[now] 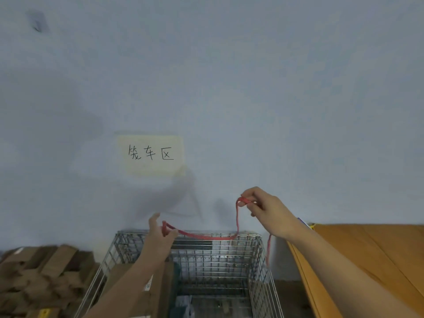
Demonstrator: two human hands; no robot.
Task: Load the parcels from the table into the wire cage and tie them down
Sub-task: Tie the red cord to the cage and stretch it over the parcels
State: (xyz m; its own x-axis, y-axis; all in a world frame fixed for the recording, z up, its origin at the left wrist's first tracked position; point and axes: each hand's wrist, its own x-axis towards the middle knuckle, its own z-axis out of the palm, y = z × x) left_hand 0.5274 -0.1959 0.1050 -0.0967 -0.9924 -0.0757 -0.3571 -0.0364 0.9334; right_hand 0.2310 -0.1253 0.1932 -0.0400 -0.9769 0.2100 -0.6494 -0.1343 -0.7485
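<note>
I hold the red cord (206, 237) pinched in both hands, left hand (160, 235) and right hand (263, 210), above the cage (257, 260); parcels (142, 285) sit inside. I should keep it taut and thread an end through the wire.

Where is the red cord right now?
The red cord hangs between the left hand and right hand, above the wire cage's far rim.

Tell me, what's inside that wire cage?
Inside the wire cage a brown cardboard parcel stands at its left side, with something dark green beside it. The person's left arm covers part of the parcel; the cage floor is mostly unseen.
</note>
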